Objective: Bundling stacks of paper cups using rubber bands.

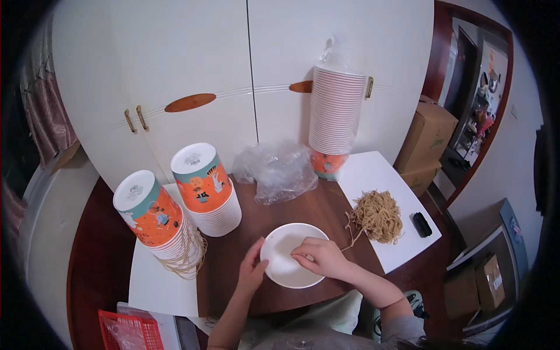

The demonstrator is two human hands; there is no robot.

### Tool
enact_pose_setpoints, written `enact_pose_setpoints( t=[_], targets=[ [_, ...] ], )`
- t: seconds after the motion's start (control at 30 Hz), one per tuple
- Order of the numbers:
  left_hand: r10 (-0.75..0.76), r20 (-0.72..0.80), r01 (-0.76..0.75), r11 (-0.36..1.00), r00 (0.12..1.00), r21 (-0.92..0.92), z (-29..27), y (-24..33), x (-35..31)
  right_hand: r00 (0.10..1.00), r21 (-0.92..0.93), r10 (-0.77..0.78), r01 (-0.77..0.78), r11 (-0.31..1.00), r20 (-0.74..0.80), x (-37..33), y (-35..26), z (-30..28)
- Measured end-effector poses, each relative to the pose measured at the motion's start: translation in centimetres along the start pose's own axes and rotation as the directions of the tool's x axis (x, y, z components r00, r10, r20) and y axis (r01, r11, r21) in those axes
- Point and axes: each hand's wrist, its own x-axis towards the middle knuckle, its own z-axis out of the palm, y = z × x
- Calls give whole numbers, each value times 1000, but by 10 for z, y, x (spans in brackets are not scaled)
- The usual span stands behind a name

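A round white bowl or paper tub [281, 269] stands mouth up at the table's front middle. My left hand [252, 269] grips its left rim, with the thumb on the near side. Over the bowl's inside, my right hand [319, 256] is closed in a pinch; what its fingertips hold is too small to make out. A tangled heap of tan string [378, 217] lies to the right on a white board. One strand of it runs toward my right hand and disappears beneath it.
Two stacks of orange-and-teal paper tubs, one nearer [153, 214] and one farther [201, 184], stand upside down at left; string loops hang on the nearer. A tall bagged stack [337, 111], crumpled clear plastic [277, 169] and a small black object [421, 224] surround the workspace.
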Motion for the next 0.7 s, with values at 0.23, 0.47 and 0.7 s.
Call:
enact_pose_setpoints(
  t=[0.23, 0.47, 0.7],
  targets=[
    [205, -42, -168, 888, 978, 428, 31, 26, -57, 991, 160, 51, -70, 985, 122, 3, 6, 8],
    [-11, -21, 14, 987, 1000, 163, 18, 55, -36, 959, -122, -272, 280, 952, 80, 6, -18, -7],
    [-386, 243, 408, 912, 890, -46, 11, 72, -23, 926, -240, -372, 375, 895, 59, 4, -26, -4]
  ],
)
